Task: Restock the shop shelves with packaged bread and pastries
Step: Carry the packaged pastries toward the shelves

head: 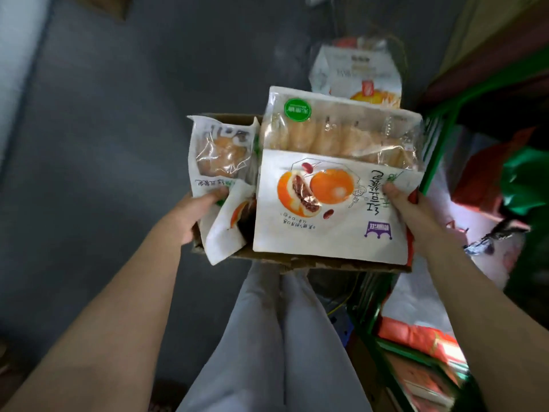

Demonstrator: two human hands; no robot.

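Left hand [199, 214] grips the left wall of the cardboard box [312, 264]. Its thumb is curled over the rim and pins the bottom edge of a small bun packet [221, 156]; the fingers are hidden behind the box. That packet is white with a clear window showing a round bun, and its print is upside down to camera and too blurred to read. Just beside the thumb a second small packet [227, 227] sits tilted in the box with part of an orange bun picture visible. The large bread packet [335, 179] lies on top and fills most of the box. It shows a split bun with dark red filling, red beans, a purple crown-like logo [378, 230] and a green round sticker [297, 110]; the Chinese text is inverted and not legible. Right hand [416, 217] holds the box's right side, thumb pressed on the large packet's right edge, fingers out of sight underneath. Another white bread packet [356, 74] lies beyond the box, blurred. Green shelf frame [439, 138] at far right.
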